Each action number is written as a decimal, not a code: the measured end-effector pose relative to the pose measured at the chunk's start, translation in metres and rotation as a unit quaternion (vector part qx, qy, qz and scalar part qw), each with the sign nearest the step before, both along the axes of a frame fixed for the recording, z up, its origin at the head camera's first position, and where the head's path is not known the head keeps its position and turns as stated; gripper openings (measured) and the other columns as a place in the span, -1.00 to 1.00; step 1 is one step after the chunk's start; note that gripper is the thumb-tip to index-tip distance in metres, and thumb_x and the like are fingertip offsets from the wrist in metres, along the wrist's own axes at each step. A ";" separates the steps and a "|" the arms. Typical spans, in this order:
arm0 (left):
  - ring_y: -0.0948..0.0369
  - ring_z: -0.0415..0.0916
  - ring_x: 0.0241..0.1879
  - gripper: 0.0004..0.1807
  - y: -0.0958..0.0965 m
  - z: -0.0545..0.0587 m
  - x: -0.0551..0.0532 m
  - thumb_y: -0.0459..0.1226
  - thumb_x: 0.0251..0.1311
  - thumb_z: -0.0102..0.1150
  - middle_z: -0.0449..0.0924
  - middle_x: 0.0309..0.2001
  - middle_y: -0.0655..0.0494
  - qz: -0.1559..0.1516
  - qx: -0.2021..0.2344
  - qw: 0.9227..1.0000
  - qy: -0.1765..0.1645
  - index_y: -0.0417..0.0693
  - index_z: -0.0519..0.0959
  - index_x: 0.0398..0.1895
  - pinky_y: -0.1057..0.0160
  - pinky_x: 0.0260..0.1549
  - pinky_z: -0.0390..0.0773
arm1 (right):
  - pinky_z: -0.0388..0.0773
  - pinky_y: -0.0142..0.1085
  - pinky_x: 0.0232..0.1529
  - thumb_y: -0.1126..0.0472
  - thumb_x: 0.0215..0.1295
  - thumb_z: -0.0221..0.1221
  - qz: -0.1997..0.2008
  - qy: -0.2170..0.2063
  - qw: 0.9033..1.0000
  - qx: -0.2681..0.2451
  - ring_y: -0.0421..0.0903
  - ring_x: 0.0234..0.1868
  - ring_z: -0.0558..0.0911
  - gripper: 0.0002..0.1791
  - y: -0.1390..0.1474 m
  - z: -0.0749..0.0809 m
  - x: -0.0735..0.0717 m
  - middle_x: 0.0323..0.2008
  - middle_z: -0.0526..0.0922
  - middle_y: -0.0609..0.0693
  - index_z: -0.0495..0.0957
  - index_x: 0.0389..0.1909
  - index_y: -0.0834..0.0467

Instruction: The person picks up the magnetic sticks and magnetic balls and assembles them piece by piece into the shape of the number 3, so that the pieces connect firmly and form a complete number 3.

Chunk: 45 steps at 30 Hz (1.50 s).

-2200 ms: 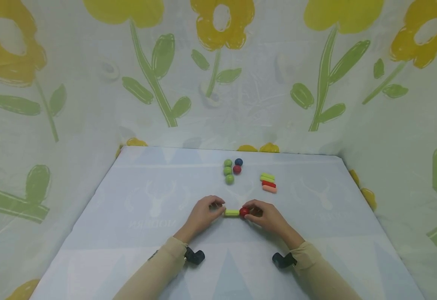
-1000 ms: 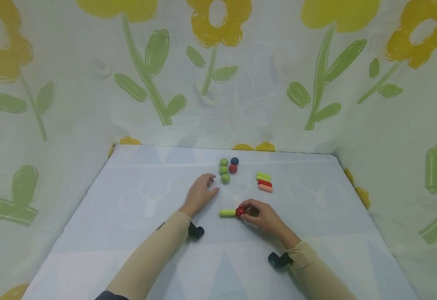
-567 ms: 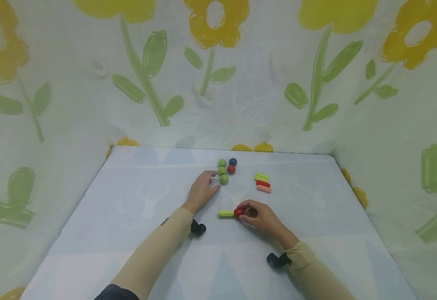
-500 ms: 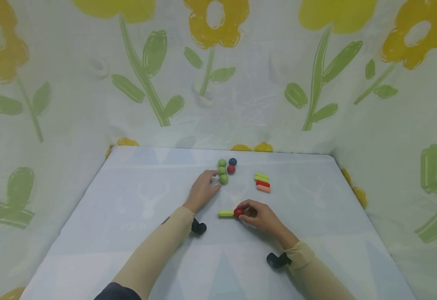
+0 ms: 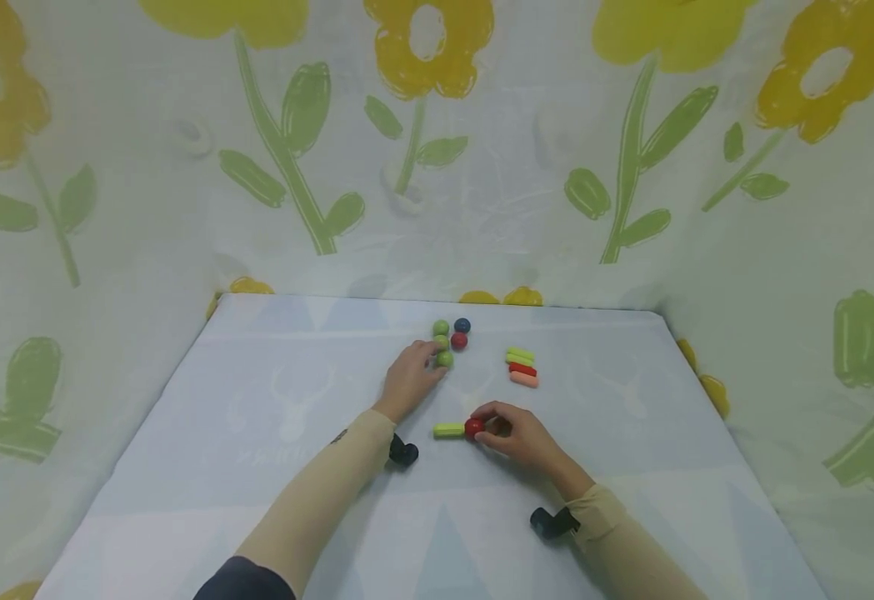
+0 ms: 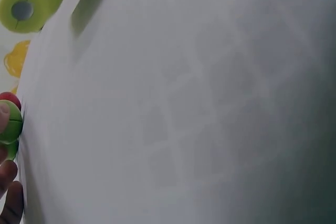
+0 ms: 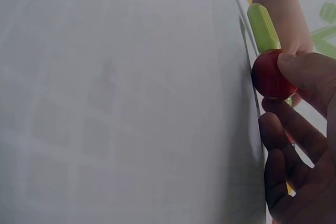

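A red ball (image 5: 474, 428) sits at the end of a yellow-green stick (image 5: 448, 431) lying on the table. My right hand (image 5: 519, 437) pinches this ball between thumb and fingers; the right wrist view shows the thumb on the red ball (image 7: 272, 75) and the yellow-green stick (image 7: 263, 27) joined to it. Farther forward, my left hand (image 5: 412, 379) has thumb and index finger around the nearest green ball (image 5: 445, 359). In the left wrist view a thumb tip lies against the green ball (image 6: 12, 124), while much of that hand is out of frame.
Behind the held green ball stand two more green balls (image 5: 441, 327), a blue ball (image 5: 462, 325) and a second red ball (image 5: 459, 341). To their right lie two yellow-green sticks (image 5: 520, 356), a red stick (image 5: 522, 369) and a salmon stick (image 5: 524, 380). Flowered curtains surround the table (image 5: 272, 467).
My left hand has left the yellow-green stick, reached forward to the green balls and closed its fingertips on the nearest one. My right hand keeps its pinch on the red ball.
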<state>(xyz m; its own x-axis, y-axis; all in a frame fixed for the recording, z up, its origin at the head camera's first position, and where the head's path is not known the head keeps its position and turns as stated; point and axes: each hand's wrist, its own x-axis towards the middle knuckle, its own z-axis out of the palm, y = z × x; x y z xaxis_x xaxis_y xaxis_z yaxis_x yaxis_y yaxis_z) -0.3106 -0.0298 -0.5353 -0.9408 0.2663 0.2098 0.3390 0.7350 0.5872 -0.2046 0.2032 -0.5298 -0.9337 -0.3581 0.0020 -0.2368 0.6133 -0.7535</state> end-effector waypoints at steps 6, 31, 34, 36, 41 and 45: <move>0.18 0.53 -0.10 -0.58 0.001 -0.001 0.000 -0.14 0.32 0.35 0.61 -0.01 0.12 0.004 -0.006 1.000 0.003 0.15 0.59 0.23 0.14 -0.08 0.57 | 0.57 -0.35 -0.09 0.17 0.28 0.39 0.000 -0.003 1.000 0.000 -0.18 -0.15 0.58 -0.68 -0.001 0.001 0.000 -0.12 0.65 -0.24 0.64 0.04 -0.08; 0.20 0.51 -0.14 -0.75 -0.009 0.006 0.011 -0.32 0.31 0.18 0.60 -0.15 0.15 -0.068 0.009 0.997 -0.025 0.00 0.64 0.03 0.18 -0.04 0.54 | 0.57 -0.34 -0.09 0.17 0.28 0.39 -0.002 0.015 1.000 0.010 -0.19 -0.17 0.58 -0.67 -0.003 0.003 0.001 -0.10 0.66 -0.19 0.65 0.06 -0.04; 0.20 0.52 -0.06 -0.68 -0.007 0.007 0.014 -0.30 0.29 0.21 0.61 -0.08 0.18 -0.102 0.014 0.992 -0.066 0.05 0.63 0.10 0.17 0.04 0.52 | 0.58 -0.33 -0.09 0.16 0.27 0.40 -0.001 0.015 1.000 0.008 -0.18 -0.17 0.57 -0.67 -0.003 0.004 0.001 -0.12 0.66 -0.20 0.65 0.05 -0.03; 0.19 0.52 0.00 -0.63 -0.006 0.009 0.016 -0.29 0.27 0.23 0.62 -0.03 0.17 -0.134 0.016 0.987 -0.091 0.07 0.62 0.15 0.13 0.09 0.51 | 0.57 -0.33 -0.09 0.16 0.28 0.39 0.000 0.012 1.000 0.007 -0.18 -0.17 0.57 -0.67 -0.003 0.004 0.001 -0.12 0.66 -0.20 0.65 0.05 -0.03; 0.17 0.50 0.10 -0.51 -0.002 0.012 0.021 -0.24 0.22 0.28 0.61 0.08 0.18 -0.202 0.006 0.970 -0.135 0.15 0.58 0.26 0.09 0.17 0.48 | 0.57 -0.33 -0.10 0.16 0.29 0.38 0.004 0.011 1.000 0.006 -0.17 -0.17 0.57 -0.68 -0.002 0.004 0.001 -0.13 0.66 -0.19 0.65 0.05 -0.01; 0.18 0.48 0.11 -0.46 0.000 0.015 0.025 -0.19 0.20 0.34 0.60 0.12 0.21 -0.226 0.008 0.962 -0.155 0.20 0.57 0.30 0.09 0.17 0.48 | 0.57 -0.33 -0.10 0.16 0.29 0.39 0.006 0.014 1.000 0.003 -0.16 -0.17 0.58 -0.68 -0.002 0.004 0.001 -0.13 0.66 -0.19 0.65 0.05 -0.01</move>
<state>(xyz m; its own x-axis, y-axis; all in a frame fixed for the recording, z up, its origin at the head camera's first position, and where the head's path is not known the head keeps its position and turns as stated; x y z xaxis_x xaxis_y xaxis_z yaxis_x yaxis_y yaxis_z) -0.2861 -0.0295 -0.5207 -0.7480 0.6615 -0.0541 0.4285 0.5435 0.7218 -0.2033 0.2017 -0.5257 -0.9290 -0.3692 0.0259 -0.2651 0.6150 -0.7426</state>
